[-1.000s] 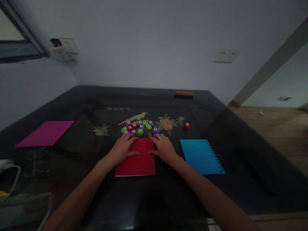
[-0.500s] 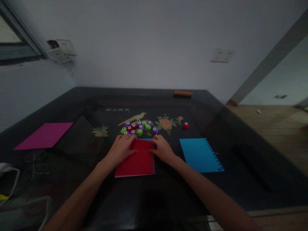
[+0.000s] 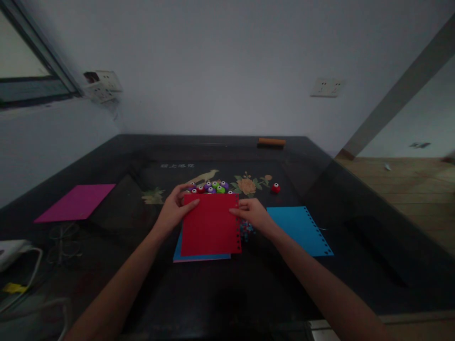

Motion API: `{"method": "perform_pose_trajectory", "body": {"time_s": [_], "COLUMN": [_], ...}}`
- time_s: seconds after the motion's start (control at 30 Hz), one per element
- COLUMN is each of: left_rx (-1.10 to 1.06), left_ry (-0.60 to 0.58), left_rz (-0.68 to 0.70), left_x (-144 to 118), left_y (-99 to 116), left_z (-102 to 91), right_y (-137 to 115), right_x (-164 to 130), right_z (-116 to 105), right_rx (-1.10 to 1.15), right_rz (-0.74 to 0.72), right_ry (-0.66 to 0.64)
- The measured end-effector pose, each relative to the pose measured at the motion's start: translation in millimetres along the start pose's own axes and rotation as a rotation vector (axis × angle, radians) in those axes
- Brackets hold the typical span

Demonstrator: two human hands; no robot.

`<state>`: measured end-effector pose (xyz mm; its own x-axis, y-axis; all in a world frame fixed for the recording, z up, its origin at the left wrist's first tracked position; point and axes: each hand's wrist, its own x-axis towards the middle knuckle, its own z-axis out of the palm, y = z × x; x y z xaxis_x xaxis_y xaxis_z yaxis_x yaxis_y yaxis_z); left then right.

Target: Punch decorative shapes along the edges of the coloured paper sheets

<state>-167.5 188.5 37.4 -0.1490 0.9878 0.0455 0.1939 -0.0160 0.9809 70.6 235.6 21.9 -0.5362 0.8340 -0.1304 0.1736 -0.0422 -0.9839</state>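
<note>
Both my hands hold a red paper sheet (image 3: pixel 210 224) lifted off the dark table (image 3: pixel 220 293). My left hand (image 3: pixel 175 207) pinches its top left corner and my right hand (image 3: pixel 254 214) grips its right edge, which has a row of punched holes. Under it lies a blue sheet (image 3: pixel 199 257) with a pink edge showing below. Small coloured paper bits (image 3: pixel 246 229) lie beside my right hand. Just behind the red sheet sits a cluster of several purple, green and red round punches (image 3: pixel 212 187).
A second blue sheet (image 3: pixel 300 229) with a punched edge lies to the right, a single red punch (image 3: pixel 275 188) behind it. A magenta sheet (image 3: pixel 76 202) lies far left. An orange bar (image 3: pixel 271 141) rests at the table's back edge. White cables (image 3: pixel 21 265) lie at the left front.
The red sheet lay flat under both hands before; now both hands have raised it off the stack, uncovering the blue sheet beneath and the paper bits on the right.
</note>
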Motion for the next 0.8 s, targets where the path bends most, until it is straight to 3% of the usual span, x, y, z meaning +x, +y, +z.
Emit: {"method": "perform_pose_trajectory", "body": {"time_s": [0.07,0.17,0.37,0.47,0.6,0.8], "left_rx": [-0.14,-0.094,0.128,0.078,0.046,0.095], "left_ry": [-0.042,-0.234,-0.496,-0.484,-0.351,-0.298], "left_rz": [-0.095,-0.2,-0.125,-0.132,-0.124,-0.143], "left_x": [-5,-15,-29,-30,-30,-32], "left_y": [1,1,5,9,7,-4], "left_z": [10.8,26.3,58.1,74.5,90.8,90.9], "right_y": [-6,-10,-10,-10,-6,8], "right_x": [-5,-15,-38,-50,-62,-66], "right_z": [-12,-31,-55,-62,-71,-80], "right_rx": [0.073,0.145,0.22,0.195,0.131,0.162], "right_rz": [0.011,0.003,-0.04,-0.061,-0.034,-0.027], "right_ry": [0.048,0.142,0.266,0.272,0.285,0.407]}}
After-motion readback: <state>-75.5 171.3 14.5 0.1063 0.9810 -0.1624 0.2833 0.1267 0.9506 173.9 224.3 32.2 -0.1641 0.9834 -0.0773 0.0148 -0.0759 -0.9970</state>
